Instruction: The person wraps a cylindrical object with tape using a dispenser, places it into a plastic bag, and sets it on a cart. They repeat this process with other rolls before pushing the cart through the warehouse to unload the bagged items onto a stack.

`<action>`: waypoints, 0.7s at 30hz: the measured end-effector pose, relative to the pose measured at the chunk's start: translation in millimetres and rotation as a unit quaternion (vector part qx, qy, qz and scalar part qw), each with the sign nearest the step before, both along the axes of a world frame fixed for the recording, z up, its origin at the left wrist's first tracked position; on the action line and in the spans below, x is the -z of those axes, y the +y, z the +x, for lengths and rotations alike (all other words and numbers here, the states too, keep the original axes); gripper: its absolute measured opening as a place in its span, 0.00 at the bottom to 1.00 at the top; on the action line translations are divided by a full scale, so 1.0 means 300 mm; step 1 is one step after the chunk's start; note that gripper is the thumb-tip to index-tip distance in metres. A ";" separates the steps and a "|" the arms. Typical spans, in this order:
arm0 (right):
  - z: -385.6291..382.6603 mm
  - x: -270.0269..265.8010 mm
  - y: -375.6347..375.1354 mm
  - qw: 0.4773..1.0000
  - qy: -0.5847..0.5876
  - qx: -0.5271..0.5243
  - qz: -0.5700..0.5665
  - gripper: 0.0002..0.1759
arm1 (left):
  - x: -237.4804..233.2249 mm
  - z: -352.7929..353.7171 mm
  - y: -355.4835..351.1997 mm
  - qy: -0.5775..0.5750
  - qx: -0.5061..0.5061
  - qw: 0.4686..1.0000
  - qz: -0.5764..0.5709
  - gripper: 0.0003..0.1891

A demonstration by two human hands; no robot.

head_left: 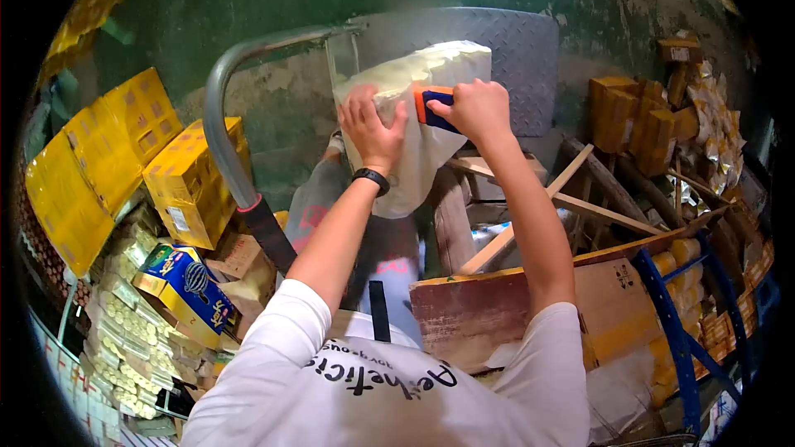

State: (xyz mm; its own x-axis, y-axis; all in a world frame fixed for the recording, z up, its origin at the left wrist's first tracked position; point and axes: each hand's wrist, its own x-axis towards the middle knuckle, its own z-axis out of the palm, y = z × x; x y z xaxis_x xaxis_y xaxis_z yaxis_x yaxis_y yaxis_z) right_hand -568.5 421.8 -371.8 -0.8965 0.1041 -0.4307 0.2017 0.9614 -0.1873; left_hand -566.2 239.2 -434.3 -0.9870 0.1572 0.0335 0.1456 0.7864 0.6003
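Observation:
A large white wrapped package (414, 161) stands in front of my legs, its lit top crumpled. My left hand (373, 128) lies on its near left side, fingers spread, with a black band around the wrist. In my right hand (480, 112) is a dark blue and orange hand-held tool (435, 108). Its orange end is against or very close to the package; contact is hard to tell. My right fingers are wrapped around the blue part, which they partly hide.
A trolley with a curved metal handle (219, 99) and diamond-plate platform (526, 74) is ahead. Yellow-taped boxes (195, 186) and a blue printed box (186, 290) lie left. Wooden slats (571, 170), brown cartons (633, 120) and a blue metal frame (675, 339) are right.

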 end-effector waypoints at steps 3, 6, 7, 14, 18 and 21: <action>0.004 -0.039 -0.021 1.000 -0.002 -0.014 0.004 0.24 | -0.002 0.006 -0.007 -0.006 0.005 1.000 0.018 0.26; 0.080 -0.051 -0.038 0.998 -0.054 0.015 -0.026 0.26 | -0.002 -0.015 -0.004 0.000 0.014 1.000 0.010 0.26; 0.162 -0.026 -0.065 0.994 -0.081 -0.058 -0.041 0.26 | -0.006 -0.017 -0.005 -0.004 0.014 1.000 0.010 0.26; 0.595 0.121 -0.145 0.980 -0.196 -0.044 -0.006 0.24 | 0.019 -0.005 -0.015 -0.015 0.010 1.000 -0.017 0.27; 0.295 0.015 0.075 0.998 -0.045 0.001 0.051 0.29 | 0.016 -0.005 -0.009 0.013 0.018 1.000 0.007 0.25; 0.186 -0.040 0.141 0.996 0.038 0.078 0.036 0.29 | 0.014 -0.007 -0.008 0.015 0.021 1.000 0.013 0.24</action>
